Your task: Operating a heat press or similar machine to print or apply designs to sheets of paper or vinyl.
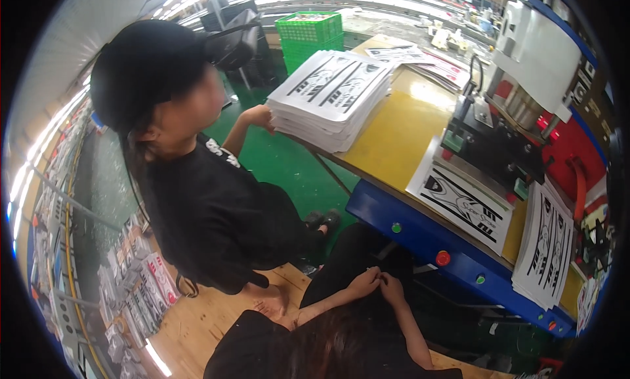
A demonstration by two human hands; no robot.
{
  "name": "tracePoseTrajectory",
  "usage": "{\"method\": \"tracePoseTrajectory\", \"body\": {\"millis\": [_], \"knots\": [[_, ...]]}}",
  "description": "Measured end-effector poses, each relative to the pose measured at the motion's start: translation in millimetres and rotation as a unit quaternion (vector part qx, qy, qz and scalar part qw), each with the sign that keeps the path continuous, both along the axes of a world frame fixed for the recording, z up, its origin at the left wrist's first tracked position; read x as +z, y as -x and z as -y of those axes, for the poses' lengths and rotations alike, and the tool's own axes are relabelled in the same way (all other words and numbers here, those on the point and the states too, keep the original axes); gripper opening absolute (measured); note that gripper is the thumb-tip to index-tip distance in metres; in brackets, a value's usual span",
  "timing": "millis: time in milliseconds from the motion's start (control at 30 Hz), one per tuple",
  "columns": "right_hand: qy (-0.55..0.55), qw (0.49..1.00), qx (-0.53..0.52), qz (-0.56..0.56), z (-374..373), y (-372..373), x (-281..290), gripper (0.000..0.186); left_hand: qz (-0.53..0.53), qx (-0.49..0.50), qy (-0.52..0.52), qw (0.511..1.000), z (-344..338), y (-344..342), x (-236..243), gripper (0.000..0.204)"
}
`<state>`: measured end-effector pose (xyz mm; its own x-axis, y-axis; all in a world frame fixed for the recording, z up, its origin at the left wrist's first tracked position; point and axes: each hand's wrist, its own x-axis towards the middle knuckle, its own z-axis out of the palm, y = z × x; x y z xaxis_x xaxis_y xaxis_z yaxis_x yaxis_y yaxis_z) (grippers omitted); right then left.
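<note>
My left hand [364, 282] and my right hand [392, 288] rest together in my lap over black trousers, fingertips touching and fingers curled. Nothing shows in either hand. In front of me is a blue machine front [420, 231] with a red button [443, 257] and green buttons. A white sheet with a black print [467, 205] lies on the yellow table top [394, 139] under the press head [499, 143]. A stack of the same printed sheets [545, 248] sits to the right of it.
A co-worker in a black cap and black shirt [210, 208] stands at my left, one hand [259, 116] on a tall stack of printed sheets [331, 93]. A green crate [308, 31] stands behind. Green floor lies beyond, a wooden platform [197, 326] below.
</note>
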<state>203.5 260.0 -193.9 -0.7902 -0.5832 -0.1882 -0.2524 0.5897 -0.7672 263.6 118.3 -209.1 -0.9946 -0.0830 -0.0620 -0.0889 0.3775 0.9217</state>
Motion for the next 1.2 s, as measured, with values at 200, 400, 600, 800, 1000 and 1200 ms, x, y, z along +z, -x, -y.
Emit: {"method": "tracePoseTrajectory", "body": {"millis": [200, 400, 600, 800, 1000, 1200], "knots": [[0.029, 0.999, -0.016, 0.015, -3, 2, -3, 0.026, -0.008, 0.0, 0.001, 1.0, -5, 1, -1, 0.016], [0.011, 0.999, -0.019, 0.035, -1, 4, 3, 0.026, -0.005, 0.015, -0.01, 1.0, -4, 3, -1, 0.018], [0.017, 1.0, -0.018, 0.018, -3, 3, -2, 0.025, -0.023, 0.012, -0.01, 1.0, -5, 2, -2, 0.017], [0.007, 1.0, -0.015, 0.013, -1, 2, 3, 0.024, -0.02, 0.01, -0.015, 1.0, -4, 1, -1, 0.016], [0.017, 0.999, -0.024, 0.015, -1, 2, 6, 0.025, -0.015, 0.007, -0.016, 1.0, -4, 3, 0, 0.015], [0.02, 0.999, -0.022, 0.023, -3, 3, -5, 0.023, -0.017, -0.004, 0.008, 1.0, -3, 3, 0, 0.016]]}}
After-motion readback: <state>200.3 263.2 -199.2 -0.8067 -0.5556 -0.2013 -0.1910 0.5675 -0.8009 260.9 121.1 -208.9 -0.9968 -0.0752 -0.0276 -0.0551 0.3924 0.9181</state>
